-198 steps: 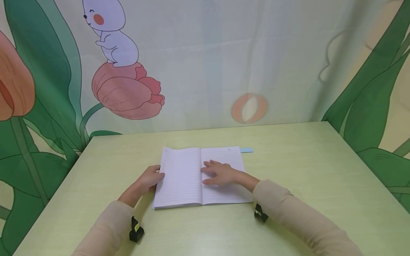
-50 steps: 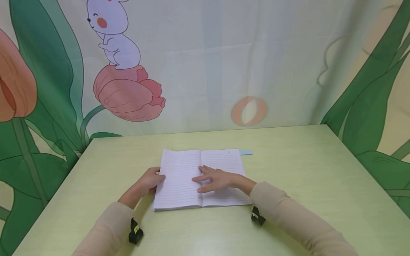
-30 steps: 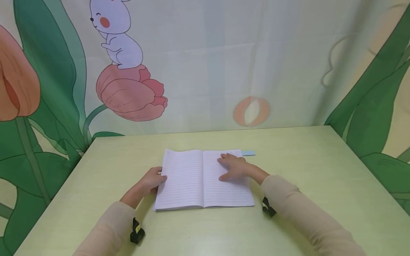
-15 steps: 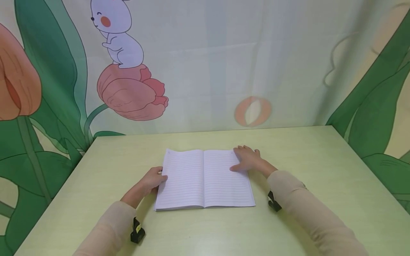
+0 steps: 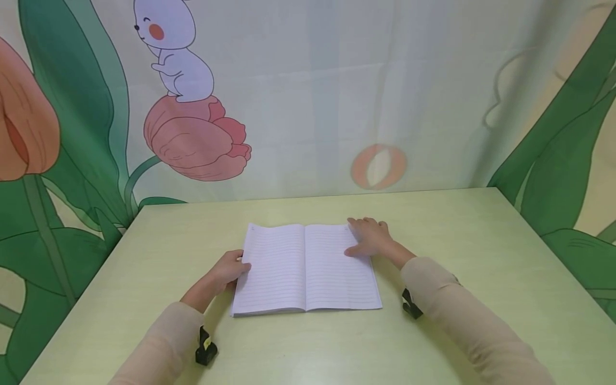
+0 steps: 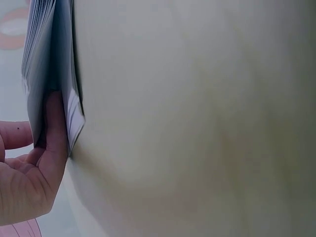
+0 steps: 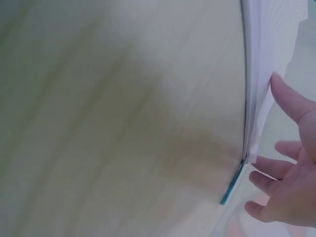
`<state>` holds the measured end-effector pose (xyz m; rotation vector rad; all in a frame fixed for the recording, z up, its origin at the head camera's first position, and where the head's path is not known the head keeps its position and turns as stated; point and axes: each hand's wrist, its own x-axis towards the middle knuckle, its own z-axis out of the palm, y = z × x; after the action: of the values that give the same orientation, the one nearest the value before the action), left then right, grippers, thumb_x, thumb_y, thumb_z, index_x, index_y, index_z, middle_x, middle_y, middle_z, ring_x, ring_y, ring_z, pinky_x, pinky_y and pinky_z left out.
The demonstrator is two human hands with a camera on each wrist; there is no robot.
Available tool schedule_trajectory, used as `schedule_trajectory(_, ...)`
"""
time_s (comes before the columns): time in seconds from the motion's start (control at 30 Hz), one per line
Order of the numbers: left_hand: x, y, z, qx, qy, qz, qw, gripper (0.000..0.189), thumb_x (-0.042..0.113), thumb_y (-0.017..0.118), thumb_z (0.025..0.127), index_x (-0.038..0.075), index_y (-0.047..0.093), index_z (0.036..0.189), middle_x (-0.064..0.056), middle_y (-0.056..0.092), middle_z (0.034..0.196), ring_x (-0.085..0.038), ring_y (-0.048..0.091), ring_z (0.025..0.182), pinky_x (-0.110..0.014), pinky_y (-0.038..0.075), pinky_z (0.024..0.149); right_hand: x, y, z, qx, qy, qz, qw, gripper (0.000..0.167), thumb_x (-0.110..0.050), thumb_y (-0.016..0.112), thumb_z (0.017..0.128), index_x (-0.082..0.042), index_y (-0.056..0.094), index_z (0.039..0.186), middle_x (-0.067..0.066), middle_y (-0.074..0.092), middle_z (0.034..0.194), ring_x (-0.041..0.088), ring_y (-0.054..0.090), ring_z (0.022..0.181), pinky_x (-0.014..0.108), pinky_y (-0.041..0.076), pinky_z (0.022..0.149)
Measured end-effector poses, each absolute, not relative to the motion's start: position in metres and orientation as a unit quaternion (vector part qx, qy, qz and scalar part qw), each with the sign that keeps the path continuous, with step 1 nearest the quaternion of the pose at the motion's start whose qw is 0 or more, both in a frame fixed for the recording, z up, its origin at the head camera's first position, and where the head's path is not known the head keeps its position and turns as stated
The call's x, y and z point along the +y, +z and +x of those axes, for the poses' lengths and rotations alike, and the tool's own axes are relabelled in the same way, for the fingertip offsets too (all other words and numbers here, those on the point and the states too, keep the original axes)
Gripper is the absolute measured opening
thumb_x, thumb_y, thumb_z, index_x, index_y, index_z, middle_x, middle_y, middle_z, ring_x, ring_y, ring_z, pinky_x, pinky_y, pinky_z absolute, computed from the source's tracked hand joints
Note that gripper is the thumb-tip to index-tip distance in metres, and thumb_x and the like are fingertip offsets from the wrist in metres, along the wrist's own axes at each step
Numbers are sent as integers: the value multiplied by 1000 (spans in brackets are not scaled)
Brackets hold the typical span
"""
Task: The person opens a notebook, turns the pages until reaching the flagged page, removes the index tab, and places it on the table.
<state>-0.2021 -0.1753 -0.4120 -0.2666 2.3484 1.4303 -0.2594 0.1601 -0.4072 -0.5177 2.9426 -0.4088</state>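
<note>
A lined notebook (image 5: 271, 275) lies spread on the table in the head view, its ruled pages unmarked apart from small print in the top corners. At its left edge my left hand (image 5: 225, 271) pinches a stack of pages, thumb on top. In the left wrist view, a finger of that left hand (image 6: 37, 173) reaches in between the upper stack and the sheets below. My right hand (image 5: 371, 238) is over the upper right corner, fingers extended, thumb on the page. A thin blue strip (image 7: 232, 183) sticks out from that corner in the right wrist view; the hand hides it from the head camera.
The notebook rests mid-way on a pale yellow-green table (image 5: 457, 240). Behind the table hangs a curtain (image 5: 289, 107) printed with a rabbit and tulips. Black wrist devices (image 5: 206, 350) hang under both sleeves.
My right hand has moved from near the centre fold out to the upper right corner, covering the blue strip in the head view. The left hand keeps its grip at the left edge.
</note>
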Motion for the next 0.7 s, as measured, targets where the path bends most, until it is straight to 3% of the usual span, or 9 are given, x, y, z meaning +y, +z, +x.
schedule_trajectory(0.2, -174, -413, -203, 837, 504, -99, 188, 41, 2, 44, 92, -8, 35, 131, -23, 53, 112, -26, 57, 89, -37, 50, 68, 159, -408, -264, 945, -301, -127, 27, 84, -19, 74, 74, 5, 26, 139, 27, 45, 127, 40, 42, 115, 51, 34, 93)
schedule_trajectory(0.33, -172, -409, -200, 838, 502, -104, 186, 41, 2, 43, 93, -8, 35, 132, -24, 52, 114, -26, 56, 89, -37, 50, 68, 158, -410, -268, 916, -394, -75, 25, 88, -25, 71, 77, 5, 19, 141, 30, 46, 123, 39, 46, 111, 45, 40, 90)
schedule_trajectory(0.47, -172, -408, -199, 839, 501, -102, 185, 42, 2, 43, 93, -8, 34, 133, -25, 51, 117, -26, 55, 91, -38, 49, 69, 153, -408, -266, 891, -448, -31, 67, 81, -33, 63, 84, 7, 21, 140, 29, 38, 133, 39, 39, 120, 43, 36, 95)
schedule_trajectory(0.53, -172, -409, -199, 841, 498, -102, 184, 42, 2, 43, 93, -8, 34, 133, -25, 50, 117, -27, 55, 92, -38, 49, 70, 149, -404, -263, 867, -486, -8, 109, 76, -32, 57, 88, 9, 21, 139, 27, 29, 140, 38, 29, 128, 45, 28, 102)
schedule_trajectory(0.7, -173, -410, -199, 842, 496, -102, 185, 41, 2, 43, 93, -8, 35, 132, -24, 51, 117, -26, 55, 92, -38, 49, 70, 142, -396, -254, 769, -610, 8, 193, 72, -44, 41, 94, 5, 19, 142, 21, 31, 139, 32, 38, 121, 42, 33, 99)
